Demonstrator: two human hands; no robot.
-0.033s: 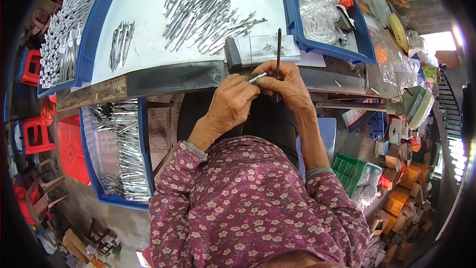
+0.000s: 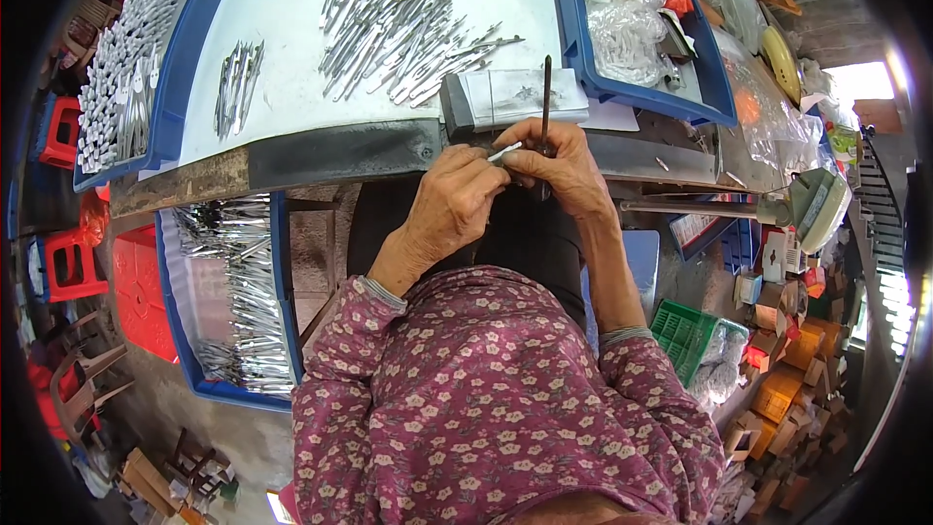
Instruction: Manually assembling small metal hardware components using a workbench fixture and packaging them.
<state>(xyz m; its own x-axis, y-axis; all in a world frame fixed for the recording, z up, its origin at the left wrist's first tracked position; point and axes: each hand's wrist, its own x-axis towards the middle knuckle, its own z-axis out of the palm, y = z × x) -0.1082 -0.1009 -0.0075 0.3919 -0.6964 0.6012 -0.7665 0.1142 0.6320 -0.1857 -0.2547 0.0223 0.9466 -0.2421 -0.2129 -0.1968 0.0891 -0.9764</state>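
Pinching one small pale metal piece (image 2: 504, 151) between thumb and fingertips, left hand (image 2: 457, 196) sits at the bench (image 2: 330, 157) front edge, grip pressed together on it. Right hand (image 2: 564, 167) touches the left, grip closed around one thin dark rod (image 2: 545, 97) that stands upright; the piece lies between both hands, just above the dark bench edge.

Head view only, one frame. Two heaps of metal blanks on the white bench top: one large heap (image 2: 408, 34), one small bundle (image 2: 236, 86); pieces too many to count. One grey block (image 2: 457, 107) with a sheet (image 2: 525, 95) beside it, just behind the hands. Blue trays: one far left full of blanks (image 2: 121, 68), one below the bench (image 2: 233, 301), one at right with clear bags (image 2: 632, 29). Two red stools (image 2: 68, 262) at left. One green basket (image 2: 685, 331) low right.
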